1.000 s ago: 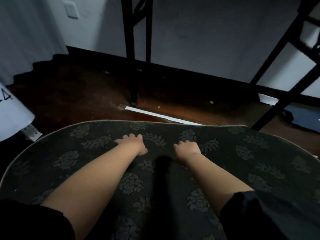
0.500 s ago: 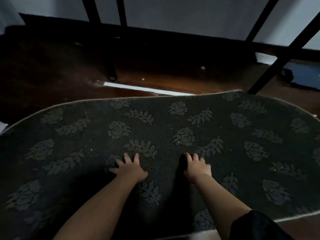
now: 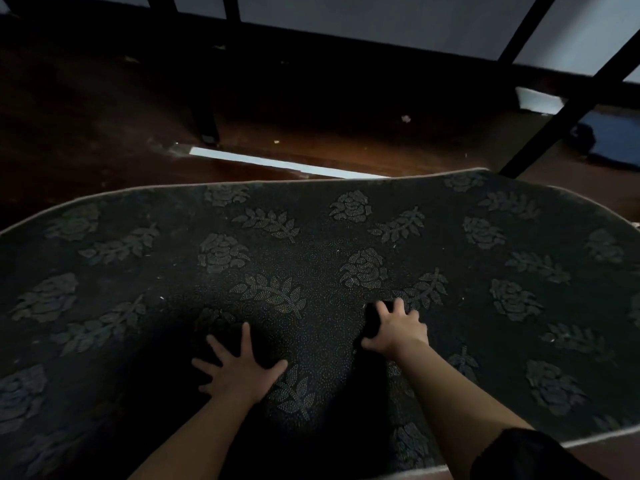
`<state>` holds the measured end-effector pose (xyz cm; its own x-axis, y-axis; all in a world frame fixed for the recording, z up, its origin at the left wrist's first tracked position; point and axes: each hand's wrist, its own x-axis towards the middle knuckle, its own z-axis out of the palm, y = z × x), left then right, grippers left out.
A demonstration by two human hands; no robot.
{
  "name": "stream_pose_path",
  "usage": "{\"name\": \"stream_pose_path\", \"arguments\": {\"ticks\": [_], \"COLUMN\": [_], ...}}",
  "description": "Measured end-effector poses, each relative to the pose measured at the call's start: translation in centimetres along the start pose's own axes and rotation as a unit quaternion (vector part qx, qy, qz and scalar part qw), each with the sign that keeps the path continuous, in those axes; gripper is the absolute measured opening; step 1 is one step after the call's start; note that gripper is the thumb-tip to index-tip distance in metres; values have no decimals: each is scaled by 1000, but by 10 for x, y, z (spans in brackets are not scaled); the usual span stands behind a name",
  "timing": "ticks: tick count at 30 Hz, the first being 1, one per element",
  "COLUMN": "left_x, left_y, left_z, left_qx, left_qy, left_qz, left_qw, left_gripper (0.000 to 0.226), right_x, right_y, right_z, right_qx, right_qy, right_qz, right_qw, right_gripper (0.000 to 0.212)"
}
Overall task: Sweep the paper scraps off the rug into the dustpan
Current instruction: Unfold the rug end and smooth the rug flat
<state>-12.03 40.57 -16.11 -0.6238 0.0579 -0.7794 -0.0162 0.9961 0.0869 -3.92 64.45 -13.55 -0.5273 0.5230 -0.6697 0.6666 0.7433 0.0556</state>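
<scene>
Pale paper scraps point(image 3: 161, 298) dot your dark rose-patterned rug point(image 3: 346, 237); no dustpan shows. Your left hand point(image 3: 239, 368) presses it, fingers spread; your right hand point(image 3: 394, 332) rests flat beside. Sweeping remains.

**A dim room with a brown wood floor**

The dark brown wooden floor point(image 3: 104, 109) is shiny and mostly in shadow. A thin bright strip of light point(image 3: 277, 164) lies across it. A pale grey wall point(image 3: 381, 19) runs along the back, with a black baseboard point(image 3: 346, 46) at its foot. Black metal furniture legs point(image 3: 204, 109) stand on the floor, and slanted black bars point(image 3: 568, 109) cross on the right. A blue thing point(image 3: 616, 136) lies in the far right corner.
</scene>
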Motion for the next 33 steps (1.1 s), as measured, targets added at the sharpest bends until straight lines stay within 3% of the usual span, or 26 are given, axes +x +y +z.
{"name": "stream_pose_path", "arguments": {"ticks": [11,18,25,33], "left_x": [14,32,44,42], "left_y": [-1,-1,-1,-17], "left_z": [-25,-47,-52,-56], "left_qx": [-56,-35,17,60], "left_qy": [-26,-23,-34,-37], "left_qz": [33,57,71,95], "left_qw": [998,997,997,993], "left_gripper": [95,94,111,112], "right_x": [-3,-10,-1,-10], "right_y": [-3,-2,20,13], "right_z": [-2,21,30,33], "right_qx": [41,8,82,117], "right_qy": [-43,50,-57,-101], "right_qz": [17,5,52,59], "right_qw": [998,999,994,986], "right_gripper": [87,91,124,129]}}
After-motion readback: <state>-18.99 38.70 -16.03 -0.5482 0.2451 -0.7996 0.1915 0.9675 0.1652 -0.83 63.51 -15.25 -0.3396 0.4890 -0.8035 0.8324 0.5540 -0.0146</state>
